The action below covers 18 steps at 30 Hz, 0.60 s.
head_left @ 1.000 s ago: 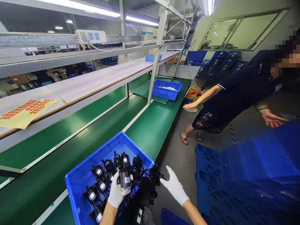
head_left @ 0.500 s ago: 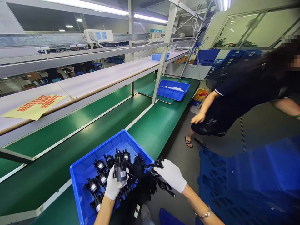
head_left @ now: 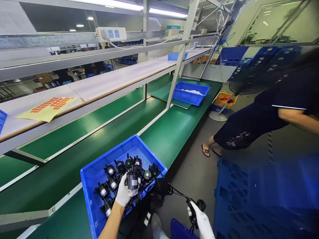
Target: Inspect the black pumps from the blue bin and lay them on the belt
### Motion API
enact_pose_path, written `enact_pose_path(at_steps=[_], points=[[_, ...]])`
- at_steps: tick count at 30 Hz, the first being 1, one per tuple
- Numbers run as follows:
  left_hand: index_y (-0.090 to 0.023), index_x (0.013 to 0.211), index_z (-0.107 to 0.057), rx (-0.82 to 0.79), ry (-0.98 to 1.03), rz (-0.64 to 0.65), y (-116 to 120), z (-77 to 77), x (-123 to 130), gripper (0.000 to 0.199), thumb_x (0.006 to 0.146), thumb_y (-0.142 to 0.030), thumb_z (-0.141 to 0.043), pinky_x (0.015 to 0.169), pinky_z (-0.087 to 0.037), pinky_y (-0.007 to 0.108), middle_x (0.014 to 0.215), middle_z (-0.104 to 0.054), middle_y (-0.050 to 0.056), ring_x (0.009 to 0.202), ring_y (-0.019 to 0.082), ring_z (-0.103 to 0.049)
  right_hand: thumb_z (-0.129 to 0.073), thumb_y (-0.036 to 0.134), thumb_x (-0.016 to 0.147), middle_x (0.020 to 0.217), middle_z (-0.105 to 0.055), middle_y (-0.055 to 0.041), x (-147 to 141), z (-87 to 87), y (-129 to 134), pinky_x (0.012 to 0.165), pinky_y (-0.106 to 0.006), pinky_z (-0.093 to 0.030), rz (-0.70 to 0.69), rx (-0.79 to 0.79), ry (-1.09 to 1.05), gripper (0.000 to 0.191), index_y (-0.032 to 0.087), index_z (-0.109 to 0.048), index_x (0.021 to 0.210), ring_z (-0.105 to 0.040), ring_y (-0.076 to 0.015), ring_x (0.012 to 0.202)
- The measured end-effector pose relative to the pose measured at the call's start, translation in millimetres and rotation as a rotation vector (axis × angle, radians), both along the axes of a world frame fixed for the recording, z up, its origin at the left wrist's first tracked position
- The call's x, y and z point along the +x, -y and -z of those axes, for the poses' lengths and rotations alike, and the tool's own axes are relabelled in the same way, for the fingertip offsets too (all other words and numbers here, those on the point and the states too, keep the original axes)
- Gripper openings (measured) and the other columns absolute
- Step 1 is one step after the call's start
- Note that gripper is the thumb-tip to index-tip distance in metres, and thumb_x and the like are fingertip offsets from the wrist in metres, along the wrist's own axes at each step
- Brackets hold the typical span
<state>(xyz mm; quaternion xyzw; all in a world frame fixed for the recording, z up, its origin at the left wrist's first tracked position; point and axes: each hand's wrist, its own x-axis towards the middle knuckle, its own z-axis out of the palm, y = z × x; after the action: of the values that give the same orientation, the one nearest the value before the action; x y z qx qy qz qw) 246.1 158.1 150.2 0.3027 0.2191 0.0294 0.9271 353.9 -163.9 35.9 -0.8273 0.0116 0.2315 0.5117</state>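
In its white glove, my left hand (head_left: 122, 195) is closed round a small black pump (head_left: 133, 182) with a pale label, held over the blue bin (head_left: 87, 192). Several similar black pumps (head_left: 102, 190) lie in that bin, with black cables among them. My right hand (head_left: 202, 219), gloved too, is off to the right beyond the bin's edge and grips a looped black cable (head_left: 200, 205). Cable strands stretch from there back to a dark bundle (head_left: 161, 186) by the bin's near right corner. The right fingers are partly hidden by the loops.
The bin rests on a green work surface (head_left: 171, 132). A second blue bin (head_left: 190, 94) with white contents stands farther along. Yellow paper with red marks (head_left: 47, 108) lies on the shelf. At right are a blue plastic pallet (head_left: 226, 189), a fan (head_left: 245, 84) and a walking person (head_left: 259, 116).
My right hand has moved right and toward me, drawing the cable out from the bin. My left hand still holds the pump. The person has moved right, and the view has shifted slightly.
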Motion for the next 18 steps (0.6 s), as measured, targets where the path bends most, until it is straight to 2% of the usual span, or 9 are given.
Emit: enact_pose_path(at_steps=[3, 6, 8, 11, 13, 15, 18], points=[[-0.013, 0.086, -0.062, 0.009, -0.050, 0.041, -2, 1.6, -1, 0.047, 0.089, -0.060, -0.059, 0.033, -0.022, 0.017, 0.075, -0.070, 0.008, 0.031, 0.005, -0.039, -0.051, 0.071, 0.077, 0.070, -0.075, -0.0098, 17, 20.9, 1, 0.083, -0.047, -0.057, -0.155, -0.178, -0.005, 0.048, 0.028, -0.065, 0.062, -0.074, -0.0376, 0.085], [-0.014, 0.084, -0.063, 0.026, -0.136, 0.094, -2, 3.3, -1, 0.048, 0.090, -0.061, -0.060, 0.035, -0.021, 0.018, 0.060, -0.064, 0.005, 0.030, 0.007, -0.041, -0.064, 0.049, 0.083, 0.090, -0.079, -0.0097, 42, 31.7, -4, 0.099, -0.048, -0.051, -0.301, -0.353, 0.011, 0.026, 0.026, -0.074, 0.076, -0.073, -0.0337, 0.103], [-0.014, 0.083, -0.064, 0.046, -0.201, 0.129, 0, 4.0, 1, 0.047, 0.091, -0.060, -0.061, 0.035, -0.020, 0.018, 0.055, -0.061, 0.004, 0.031, 0.009, -0.042, -0.061, 0.045, 0.093, 0.100, -0.078, -0.0113, 61, 32.9, -13, 0.101, -0.049, -0.050, -0.351, -0.465, 0.012, 0.029, 0.020, -0.076, 0.094, -0.072, -0.0293, 0.104], [-0.014, 0.083, -0.066, 0.081, -0.271, 0.160, 5, 2.6, 3, 0.044, 0.092, -0.056, -0.061, 0.035, -0.019, 0.018, 0.057, -0.063, 0.005, 0.033, 0.009, -0.044, -0.051, 0.052, 0.104, 0.116, -0.074, -0.0119, 88, 29.8, -27, 0.101, -0.048, -0.052, -0.353, -0.599, 0.035, 0.042, 0.018, -0.069, 0.119, -0.070, -0.0246, 0.107], [-0.013, 0.081, -0.067, 0.099, -0.298, 0.168, 10, -1.1, 2, 0.044, 0.093, -0.055, -0.061, 0.034, -0.018, 0.018, 0.059, -0.065, 0.006, 0.034, 0.008, -0.045, -0.052, 0.055, 0.103, 0.119, -0.072, -0.0108, 99, 28.2, -34, 0.098, -0.046, -0.054, -0.368, -0.653, 0.038, 0.044, 0.018, -0.067, 0.121, -0.069, -0.0230, 0.106], [-0.012, 0.076, -0.067, 0.110, -0.310, 0.158, 16, -7.4, -5, 0.046, 0.092, -0.056, -0.062, 0.034, -0.019, 0.018, 0.055, -0.062, 0.005, 0.034, 0.008, -0.045, -0.059, 0.053, 0.100, 0.112, -0.073, -0.0085, 100, 28.1, -38, 0.092, -0.043, -0.058, -0.418, -0.675, 0.013, 0.040, 0.017, -0.069, 0.114, -0.071, -0.0217, 0.100], [-0.015, 0.079, -0.069, 0.119, -0.291, 0.080, 26, -21.6, -31, 0.045, 0.087, -0.059, -0.068, 0.035, -0.022, 0.016, 0.051, -0.056, 0.000, 0.036, 0.007, -0.044, -0.069, 0.045, 0.096, 0.105, -0.074, -0.0067, 89, 28.6, -38, 0.087, -0.042, -0.060, -0.494, -0.655, -0.002, 0.033, 0.015, -0.070, 0.109, -0.072, -0.0214, 0.094]])
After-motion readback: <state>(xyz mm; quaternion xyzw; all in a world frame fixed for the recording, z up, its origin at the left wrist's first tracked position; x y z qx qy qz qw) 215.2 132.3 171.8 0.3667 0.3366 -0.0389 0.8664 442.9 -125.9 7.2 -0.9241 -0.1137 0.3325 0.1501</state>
